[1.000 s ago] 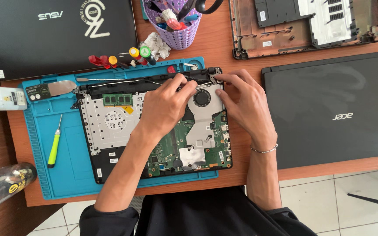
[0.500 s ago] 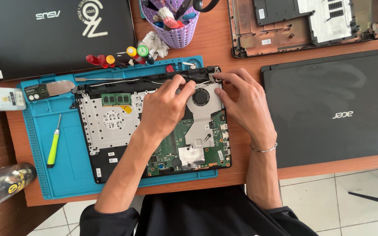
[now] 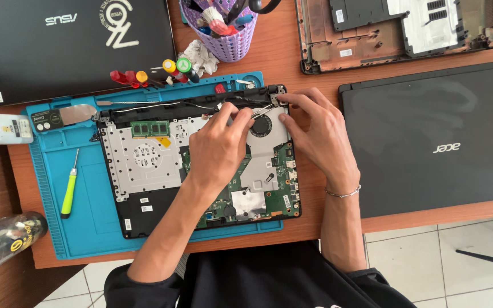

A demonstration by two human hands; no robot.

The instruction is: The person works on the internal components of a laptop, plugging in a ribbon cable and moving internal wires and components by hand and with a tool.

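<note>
An opened laptop base [image 3: 144, 165] lies on a blue work mat [image 3: 87, 228], its green board, memory stick and round fan [image 3: 262, 124] exposed. My left hand [image 3: 218, 149] lies over the board with its fingertips pinched on a thin cable [image 3: 263, 108] just left of the fan. My right hand [image 3: 315, 137] comes in from the right. Its forefinger is at the hinge corner [image 3: 275, 91], its thumb is on the fan's edge, and it holds the same cable at its right end. A thin bracelet circles my right wrist.
A green-handled screwdriver [image 3: 68, 191] and a metal spatula [image 3: 67, 117] lie on the mat. More screwdrivers [image 3: 152, 74], a purple tool cup [image 3: 223, 34], three other laptop shells [image 3: 435, 137], a white bottle [image 3: 1, 128] and a clear cup [image 3: 1, 242] stand around it.
Both hands stay at the fan and hinge corner; only the fingertips shift slightly on the cable. Nothing else has moved.
</note>
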